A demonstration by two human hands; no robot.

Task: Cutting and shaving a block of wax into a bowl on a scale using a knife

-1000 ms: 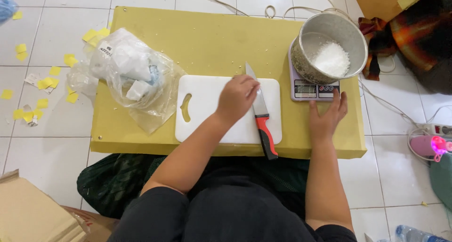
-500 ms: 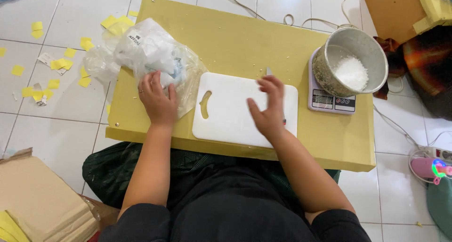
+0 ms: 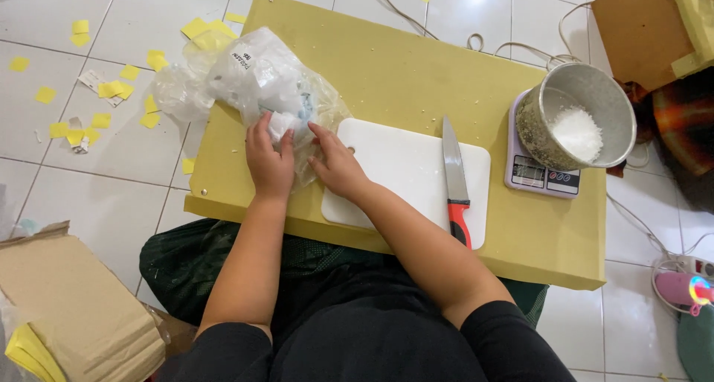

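Here both hands (image 3: 297, 159) press a clear, white-labelled plastic bag (image 3: 260, 84).

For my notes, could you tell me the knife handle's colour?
Red and black, on the knife, head view.

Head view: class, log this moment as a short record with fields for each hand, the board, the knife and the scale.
left hand: on clear plastic bag of white pieces
right hand: on the bag's near edge
cutting board: white, bare, on yellow table
knife: red handle, lying on board, untouched
scale: carries metal pot with white grains
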